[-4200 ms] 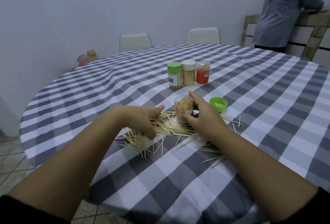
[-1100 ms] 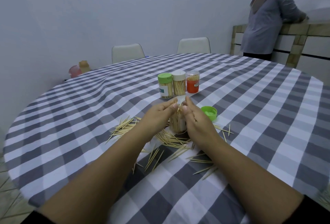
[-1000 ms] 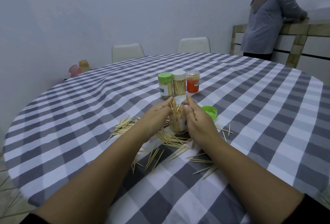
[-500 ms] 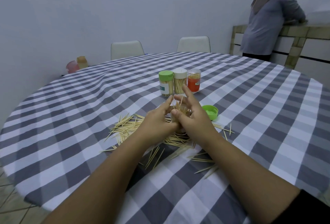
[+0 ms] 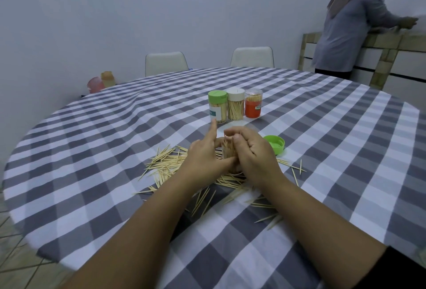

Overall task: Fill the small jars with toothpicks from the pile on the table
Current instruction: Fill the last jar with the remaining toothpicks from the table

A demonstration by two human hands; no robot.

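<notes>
While both forearms are stretched forward over the round table covered in a grey-and-white checked cloth (image 5: 322,141), a small clear plastic jar partly filled with toothpicks (image 5: 229,152) is held upright between the two hands. The left hand (image 5: 205,157) is curled against the jar's left side, its thumb crossing the front low down and its index finger pointing straight up. The right hand (image 5: 251,150) is wrapped round the jar's right side, fingers bent over the mouth, where toothpick tips are touched; whether any are pinched cannot be told. The scattered pile of pale wooden toothpicks (image 5: 168,164) is spread on the cloth around and in front of the jar. A loose green plastic lid (image 5: 274,144) lies just right of the jar. Beyond the jar, three closed toothpick jars are lined up touching: a green-capped jar (image 5: 217,110), a white-capped jar (image 5: 235,107) and an orange-labelled clear jar (image 5: 253,106).
</notes>
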